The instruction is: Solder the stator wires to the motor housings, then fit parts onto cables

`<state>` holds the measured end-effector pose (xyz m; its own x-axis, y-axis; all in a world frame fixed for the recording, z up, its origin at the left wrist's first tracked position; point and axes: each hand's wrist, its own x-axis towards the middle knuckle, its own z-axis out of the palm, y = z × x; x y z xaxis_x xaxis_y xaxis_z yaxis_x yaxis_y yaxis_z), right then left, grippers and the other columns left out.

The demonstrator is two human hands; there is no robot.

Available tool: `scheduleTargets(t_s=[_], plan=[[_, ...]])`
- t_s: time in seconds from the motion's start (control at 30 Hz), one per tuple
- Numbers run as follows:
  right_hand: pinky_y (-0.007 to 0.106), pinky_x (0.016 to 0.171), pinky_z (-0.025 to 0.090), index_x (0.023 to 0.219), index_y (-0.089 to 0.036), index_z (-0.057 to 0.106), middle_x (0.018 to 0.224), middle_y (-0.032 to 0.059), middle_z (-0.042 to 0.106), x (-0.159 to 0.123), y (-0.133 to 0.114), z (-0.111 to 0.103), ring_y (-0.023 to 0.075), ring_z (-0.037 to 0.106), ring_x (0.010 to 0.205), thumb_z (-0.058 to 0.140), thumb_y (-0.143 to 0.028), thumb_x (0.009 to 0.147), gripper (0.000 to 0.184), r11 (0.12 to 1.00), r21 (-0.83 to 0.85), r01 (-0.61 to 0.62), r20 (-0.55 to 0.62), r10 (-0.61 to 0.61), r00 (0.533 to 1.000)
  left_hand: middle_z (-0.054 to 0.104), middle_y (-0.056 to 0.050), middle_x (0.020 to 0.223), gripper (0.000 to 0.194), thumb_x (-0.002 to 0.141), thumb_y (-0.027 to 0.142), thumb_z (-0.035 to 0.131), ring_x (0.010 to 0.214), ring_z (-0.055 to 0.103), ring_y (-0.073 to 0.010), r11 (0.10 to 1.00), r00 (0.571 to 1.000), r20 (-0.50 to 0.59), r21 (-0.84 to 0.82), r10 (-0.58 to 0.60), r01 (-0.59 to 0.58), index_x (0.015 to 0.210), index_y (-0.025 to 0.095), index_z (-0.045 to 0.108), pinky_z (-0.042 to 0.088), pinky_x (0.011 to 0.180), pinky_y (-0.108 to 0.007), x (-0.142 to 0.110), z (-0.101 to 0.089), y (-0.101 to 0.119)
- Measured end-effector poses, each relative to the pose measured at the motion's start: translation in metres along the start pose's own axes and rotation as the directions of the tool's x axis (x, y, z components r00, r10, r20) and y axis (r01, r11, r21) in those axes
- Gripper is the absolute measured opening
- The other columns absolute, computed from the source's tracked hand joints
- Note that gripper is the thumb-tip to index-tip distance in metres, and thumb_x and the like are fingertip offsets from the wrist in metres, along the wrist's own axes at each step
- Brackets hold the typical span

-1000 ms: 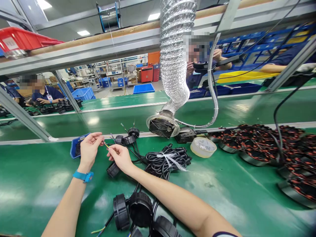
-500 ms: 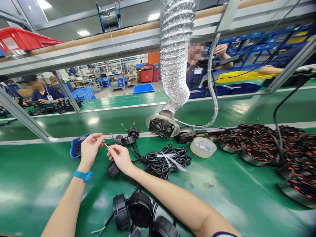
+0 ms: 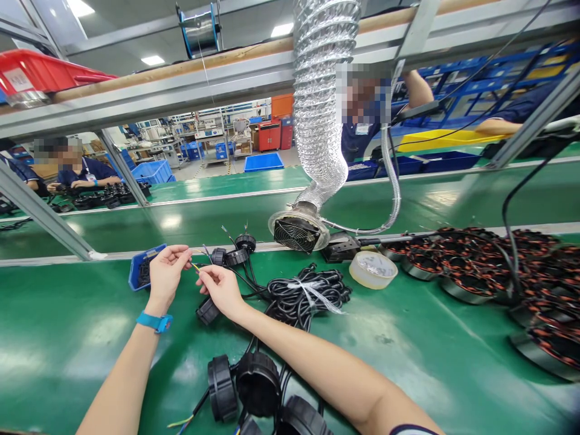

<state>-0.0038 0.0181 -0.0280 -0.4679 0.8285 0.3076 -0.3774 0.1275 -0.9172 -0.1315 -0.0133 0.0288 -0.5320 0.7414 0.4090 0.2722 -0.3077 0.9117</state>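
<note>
Above the green bench, my left hand [image 3: 167, 275], with a blue strap on the wrist, pinches one end of a thin yellow-and-green wire [image 3: 195, 266]. My right hand [image 3: 222, 291] pinches the same wire a little lower, thumb against forefinger. Their fingertips hide most of it. Just behind are black round caps [image 3: 245, 243] with bare wire ends sticking up. A blue bin [image 3: 136, 273] of small dark parts stands beside my left hand. To the right of my right hand lies a tied bundle of black cable [image 3: 308, 291]. Bigger black caps [image 3: 258, 383] sit below my right forearm.
A fume fan [image 3: 299, 234] on a silver duct [image 3: 324, 109] hangs over the bench's back edge. Near it are a clear tape roll [image 3: 373, 270] and several wound metal rings [image 3: 466, 284] at right. Co-workers sit across the bench. A metal rail [image 3: 158, 78] runs overhead.
My hands stay almost still, both at the wire. Across the bench, the co-worker behind the duct has leaned and moved an arm; the one at left has shifted their hands slightly.
</note>
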Motion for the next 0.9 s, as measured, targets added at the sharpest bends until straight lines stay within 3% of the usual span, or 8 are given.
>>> scheduleTargets(t_s=[0.9], plan=[[0.021, 0.051, 0.047, 0.084, -0.017, 0.067, 0.068, 0.0013, 0.066, -0.0003, -0.0010, -0.0004, 0.0105, 0.058, 0.051, 0.062, -0.039, 0.082, 0.023, 1.000, 0.015, 0.000, 0.000, 0.000, 1.000, 0.065, 0.000, 0.068, 0.033, 0.068, 0.036, 0.082, 0.054, 0.057, -0.0096, 0.993, 0.998, 0.012, -0.098, -0.059, 0.060, 0.088, 0.013, 0.068, 0.046, 0.055, -0.022, 0.0020, 0.0000, -0.0055]])
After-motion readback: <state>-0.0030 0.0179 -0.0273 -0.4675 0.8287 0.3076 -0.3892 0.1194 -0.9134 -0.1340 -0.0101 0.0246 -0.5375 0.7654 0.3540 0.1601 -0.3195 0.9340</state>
